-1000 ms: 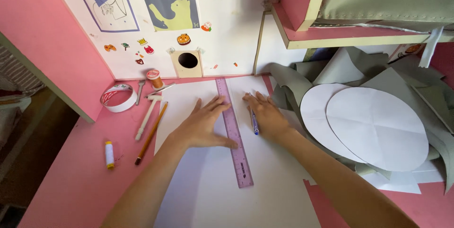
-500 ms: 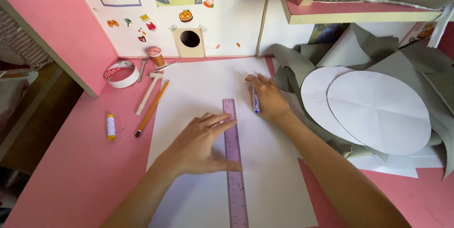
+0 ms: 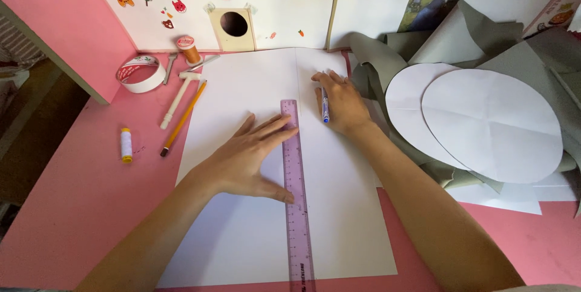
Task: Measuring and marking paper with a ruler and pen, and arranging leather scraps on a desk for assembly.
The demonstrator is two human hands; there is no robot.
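Step in hand, as judged: ruling a line. Left hand (image 3: 245, 162), spread flat, pins the purple ruler (image 3: 295, 195) on the white paper sheet (image 3: 242, 86). Right hand (image 3: 342, 103) pinches a blue pen (image 3: 325, 107) beside the ruler's top end; the next stroke calls for a steady ruler.

Purple ruler (image 3: 295, 195) lies lengthwise on white paper (image 3: 242, 243), blue pen (image 3: 325, 109) beside

A large white paper sheet (image 3: 254, 231) lies on the pink desk (image 3: 72, 207). A translucent purple plastic ruler (image 3: 295, 201) lies lengthwise on the sheet, the left hand (image 3: 245, 162) flat on the sheet at its left edge, the right hand (image 3: 340, 101) to its right, holding a blue pen (image 3: 325, 107). Left of the sheet lie an orange pencil (image 3: 183, 118) and a small white thread spool (image 3: 126, 145); right of it, two white paper ovals (image 3: 484, 125) overlap on grey fabric (image 3: 375, 56).
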